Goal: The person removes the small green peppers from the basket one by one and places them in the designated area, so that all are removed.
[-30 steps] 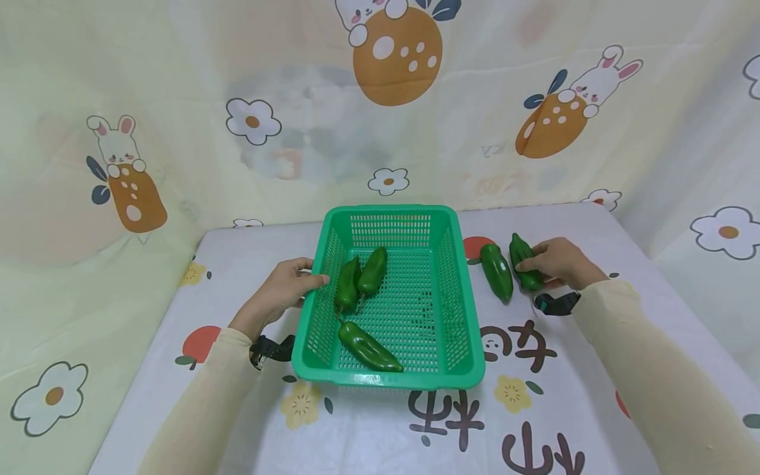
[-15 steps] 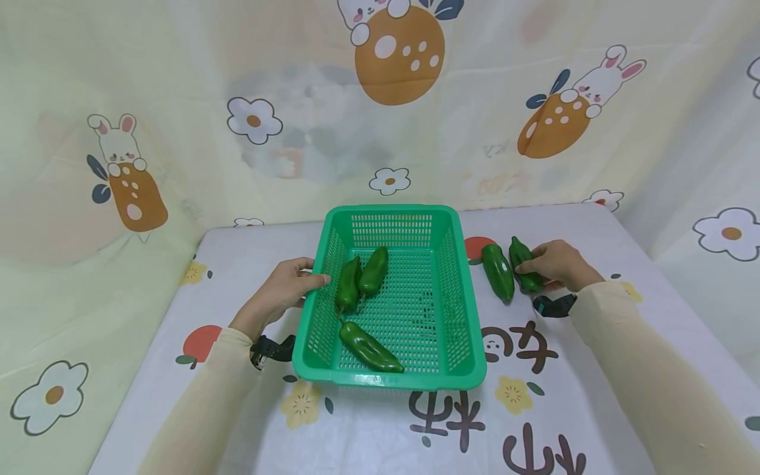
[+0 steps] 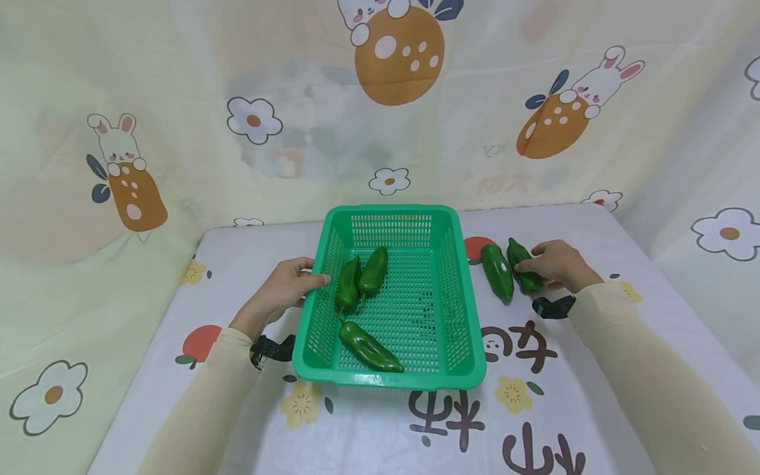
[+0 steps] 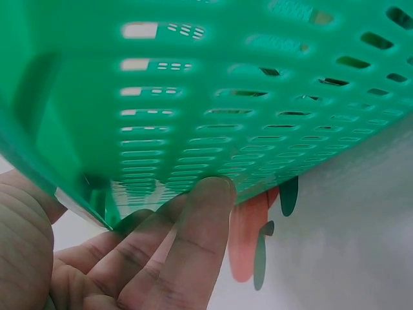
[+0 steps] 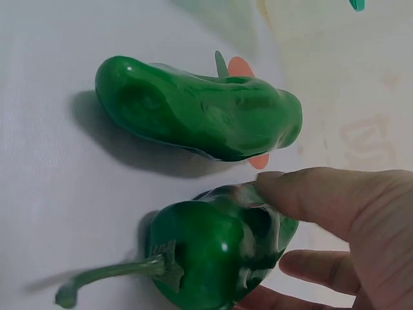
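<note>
In the head view, my left hand [image 3: 284, 291] grips the left rim of a green plastic basket [image 3: 388, 379], thumb over the edge and fingers against the outer side wall, as the left wrist view shows. Three green peppers are in the basket: two side by side [image 3: 373, 270] near its left wall and one [image 3: 369, 348] near the front. On the table to the right, my right hand [image 3: 558, 265] holds a green pepper [image 5: 197, 248] between thumb and fingers; its curved stem points away from the hand. Another green pepper [image 3: 497, 273] lies just left of it, untouched.
The table carries a white printed cloth [image 3: 237, 422] with fruit, flowers and brown characters. A patterned curtain [image 3: 332, 158] rises behind the table's back edge and along both sides. A dark camera strap [image 3: 555, 307] sits at my right wrist.
My right hand and the pepper it holds have shifted slightly toward the other loose pepper and the near side. The left hand and basket look unchanged.
</note>
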`<state>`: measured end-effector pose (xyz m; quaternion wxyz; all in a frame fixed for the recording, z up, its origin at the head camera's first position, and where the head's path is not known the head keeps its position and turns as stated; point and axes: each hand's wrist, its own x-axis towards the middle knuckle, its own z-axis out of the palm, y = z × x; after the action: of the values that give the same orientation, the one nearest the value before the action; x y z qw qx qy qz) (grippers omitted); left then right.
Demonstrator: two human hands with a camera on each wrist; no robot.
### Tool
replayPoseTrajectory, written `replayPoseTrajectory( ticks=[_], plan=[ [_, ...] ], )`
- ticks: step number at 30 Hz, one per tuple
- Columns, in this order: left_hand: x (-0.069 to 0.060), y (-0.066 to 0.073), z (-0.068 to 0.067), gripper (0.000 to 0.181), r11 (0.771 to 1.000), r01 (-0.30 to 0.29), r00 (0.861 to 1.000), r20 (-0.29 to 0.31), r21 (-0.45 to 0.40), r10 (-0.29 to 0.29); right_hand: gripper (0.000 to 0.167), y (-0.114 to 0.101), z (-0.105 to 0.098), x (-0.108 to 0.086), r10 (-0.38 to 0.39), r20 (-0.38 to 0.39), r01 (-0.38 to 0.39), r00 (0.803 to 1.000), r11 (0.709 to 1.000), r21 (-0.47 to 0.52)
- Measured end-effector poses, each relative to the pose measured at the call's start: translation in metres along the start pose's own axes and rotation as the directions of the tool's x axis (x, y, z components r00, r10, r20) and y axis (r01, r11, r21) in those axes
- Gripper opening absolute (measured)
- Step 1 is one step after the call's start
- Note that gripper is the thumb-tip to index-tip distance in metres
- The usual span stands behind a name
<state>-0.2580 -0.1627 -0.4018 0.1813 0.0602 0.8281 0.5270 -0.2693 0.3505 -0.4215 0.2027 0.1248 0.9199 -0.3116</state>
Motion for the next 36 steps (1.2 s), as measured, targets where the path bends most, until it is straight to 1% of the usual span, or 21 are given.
replayPoseTrajectory(
  ticks=[4,8,12,16,19,23,28,32,36],
  plan=[
    [-0.002,-0.002,0.0,0.047,1.0,0.001,1.0,0.001,-0.004,-0.001,0.085,-0.003,0.001,-0.005,0.007,-0.007,-0.007,1.0,0.999,-0.043],
    [-0.003,-0.004,0.001,0.046,1.0,0.0,1.0,0.008,-0.011,0.0,0.087,-0.008,0.002,-0.012,-0.01,-0.015,0.009,1.0,0.997,-0.073],
    [-0.004,-0.005,0.001,0.046,1.0,0.008,1.0,0.012,-0.016,-0.007,0.088,-0.014,0.004,-0.017,-0.048,-0.037,0.045,0.998,0.996,-0.076],
    [-0.004,-0.005,0.0,0.046,1.0,0.012,1.0,0.012,-0.019,-0.012,0.088,-0.027,0.005,-0.022,-0.102,-0.07,0.096,0.992,0.992,-0.084],
    [-0.004,-0.006,-0.002,0.047,1.0,0.011,1.0,0.011,-0.014,-0.011,0.087,-0.045,0.004,-0.03,-0.146,-0.084,0.137,0.986,0.985,-0.1],
    [-0.003,-0.004,-0.003,0.048,1.0,0.011,1.0,0.014,-0.006,-0.011,0.085,-0.075,0.0,-0.047,-0.21,-0.101,0.199,0.972,0.974,-0.109],
    [0.0,0.0,-0.001,0.045,1.0,0.011,1.0,0.021,-0.013,-0.011,0.086,-0.111,0.0,-0.067,-0.294,-0.142,0.281,0.945,0.954,-0.107],
    [0.0,0.001,-0.001,0.045,1.0,0.015,1.0,0.02,-0.028,-0.014,0.084,-0.142,0.01,-0.078,-0.366,-0.156,0.355,0.917,0.93,-0.094],
    [-0.001,0.001,0.0,0.045,1.0,0.01,1.0,0.016,-0.027,-0.009,0.078,-0.171,0.026,-0.081,-0.435,-0.141,0.428,0.889,0.9,-0.077]
  ],
)
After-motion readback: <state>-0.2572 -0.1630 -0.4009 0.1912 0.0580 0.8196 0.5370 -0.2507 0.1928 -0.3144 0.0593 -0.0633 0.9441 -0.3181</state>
